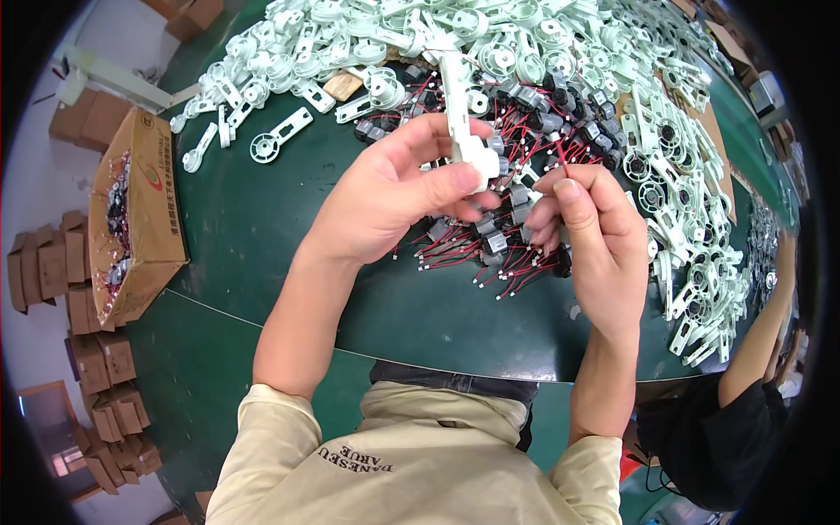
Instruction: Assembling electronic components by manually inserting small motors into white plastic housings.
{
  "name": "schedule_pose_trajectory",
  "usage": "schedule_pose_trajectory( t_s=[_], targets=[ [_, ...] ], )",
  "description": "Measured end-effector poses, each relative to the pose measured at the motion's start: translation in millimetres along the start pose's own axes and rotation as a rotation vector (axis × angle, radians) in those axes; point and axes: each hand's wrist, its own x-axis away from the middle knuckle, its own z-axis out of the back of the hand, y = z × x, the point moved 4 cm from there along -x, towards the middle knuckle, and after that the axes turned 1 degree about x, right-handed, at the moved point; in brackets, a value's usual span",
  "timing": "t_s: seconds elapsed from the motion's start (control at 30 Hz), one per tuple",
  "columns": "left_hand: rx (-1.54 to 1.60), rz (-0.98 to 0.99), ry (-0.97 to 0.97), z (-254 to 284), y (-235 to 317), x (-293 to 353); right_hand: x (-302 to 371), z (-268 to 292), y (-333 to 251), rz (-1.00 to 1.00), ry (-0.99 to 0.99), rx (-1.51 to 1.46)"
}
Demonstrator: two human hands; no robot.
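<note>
My left hand (376,197) is closed around a pale green plastic housing (455,101), thumb on its round lower end and fingers behind. The housing's long narrow arm points up and away from me. To its right, my right hand (599,236) pinches a thin red wire (562,157) between thumb and forefinger; where the wire leads I cannot tell. Under and beyond both hands lies a heap of small grey motors (494,242) with red and black leads and white plugs. My hands partly hide this heap.
A large pile of pale green housings (516,57) covers the far side of the green table (236,210) and its right. At the left stands an open cardboard box (153,210) of wired motors. Another person's arm (766,324) reaches in at the right.
</note>
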Motion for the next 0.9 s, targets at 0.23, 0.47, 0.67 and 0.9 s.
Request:
schedule_pose_trajectory(
  t_s=[0.23, 0.47, 0.67, 0.9],
  targets=[
    [-0.157, -0.011, 0.189, -14.9, -10.3, -2.0, 7.7, -19.3, -3.1, 0.113, 0.029, 0.051],
    [-0.049, 0.017, -0.022, -22.7, -8.2, 2.9, 5.5, -19.2, 5.4, 0.214, 0.218, 0.188],
    [0.191, 0.095, -0.005, -16.7, -16.0, 1.9, 6.1, -15.6, 0.4, 0.312, 0.316, 0.288],
    [-0.040, -0.015, -0.003, -21.2, -13.8, 1.0, 6.2, -14.2, -2.0, 0.309, 0.280, 0.353]
  ],
)
